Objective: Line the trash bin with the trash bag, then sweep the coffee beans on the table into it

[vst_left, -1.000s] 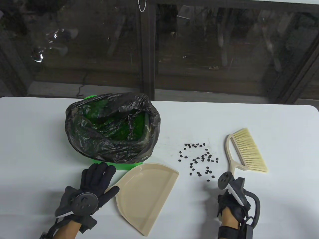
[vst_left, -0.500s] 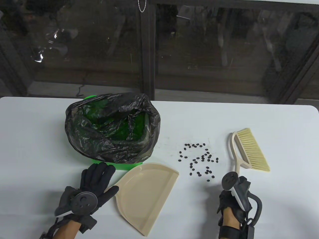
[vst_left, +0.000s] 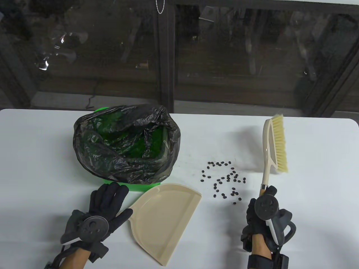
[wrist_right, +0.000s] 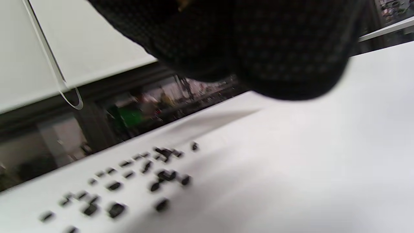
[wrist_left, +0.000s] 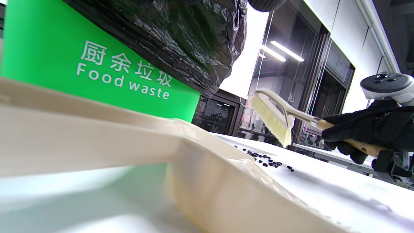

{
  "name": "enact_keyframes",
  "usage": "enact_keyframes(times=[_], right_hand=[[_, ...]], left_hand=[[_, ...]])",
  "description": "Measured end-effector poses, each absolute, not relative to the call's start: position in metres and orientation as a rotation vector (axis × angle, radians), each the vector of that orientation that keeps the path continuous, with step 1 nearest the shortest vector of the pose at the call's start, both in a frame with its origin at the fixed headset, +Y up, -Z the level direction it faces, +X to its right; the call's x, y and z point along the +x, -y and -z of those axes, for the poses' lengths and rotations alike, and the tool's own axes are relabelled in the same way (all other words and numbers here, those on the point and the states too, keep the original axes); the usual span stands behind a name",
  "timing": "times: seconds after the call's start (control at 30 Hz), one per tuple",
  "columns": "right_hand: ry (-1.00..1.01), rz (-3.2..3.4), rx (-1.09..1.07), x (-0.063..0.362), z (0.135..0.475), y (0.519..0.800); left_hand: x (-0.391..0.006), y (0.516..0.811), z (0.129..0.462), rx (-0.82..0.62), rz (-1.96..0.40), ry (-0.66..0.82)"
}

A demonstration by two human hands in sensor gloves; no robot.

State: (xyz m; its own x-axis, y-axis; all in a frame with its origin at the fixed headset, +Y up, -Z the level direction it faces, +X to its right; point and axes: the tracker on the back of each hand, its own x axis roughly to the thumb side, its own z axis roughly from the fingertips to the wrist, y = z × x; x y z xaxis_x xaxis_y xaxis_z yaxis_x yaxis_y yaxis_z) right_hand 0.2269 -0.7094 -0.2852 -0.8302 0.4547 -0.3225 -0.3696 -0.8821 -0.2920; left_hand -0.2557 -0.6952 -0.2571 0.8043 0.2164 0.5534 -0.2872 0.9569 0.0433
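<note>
A green trash bin (vst_left: 137,187) lined with a black trash bag (vst_left: 123,140) stands at the table's left; its label side (wrist_left: 64,64) fills the left wrist view. A beige dustpan (vst_left: 162,218) lies in front of it, mouth toward several coffee beans (vst_left: 224,179) scattered on the white table. My left hand (vst_left: 108,200) lies flat and open beside the dustpan's handle, thumb toward it. My right hand (vst_left: 262,207) grips the wooden handle of a beige brush (vst_left: 273,145), lifted above the table right of the beans, bristles (wrist_left: 273,119) pointing down. The beans (wrist_right: 145,174) appear blurred in the right wrist view.
The white table (vst_left: 317,173) ends at a far edge in front of dark glass panes. The bin's bag (wrist_left: 181,35) overhangs its rim above the dustpan (wrist_left: 200,181).
My right hand has closed round the brush handle and lifted the brush off the table, swinging its head upright and farther away. The left hand has stayed put.
</note>
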Motion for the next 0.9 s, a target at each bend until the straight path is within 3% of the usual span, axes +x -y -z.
enact_keyframes(times=[0.17, 0.43, 0.9], right_hand=[[0.338, -2.365, -0.326, 0.216, 0.282, 0.698], [0.039, -1.465, -0.023, 0.204, 0.289, 0.718], [-0.317, -1.345, 0.007, 0.188, 0.296, 0.744]], left_hand=[[-0.256, 0.695, 0.257, 0.125, -0.267, 0.573], [-0.258, 0.694, 0.256, 0.131, -0.254, 0.566], [-0.259, 0.694, 0.257, 0.121, -0.251, 0.559]])
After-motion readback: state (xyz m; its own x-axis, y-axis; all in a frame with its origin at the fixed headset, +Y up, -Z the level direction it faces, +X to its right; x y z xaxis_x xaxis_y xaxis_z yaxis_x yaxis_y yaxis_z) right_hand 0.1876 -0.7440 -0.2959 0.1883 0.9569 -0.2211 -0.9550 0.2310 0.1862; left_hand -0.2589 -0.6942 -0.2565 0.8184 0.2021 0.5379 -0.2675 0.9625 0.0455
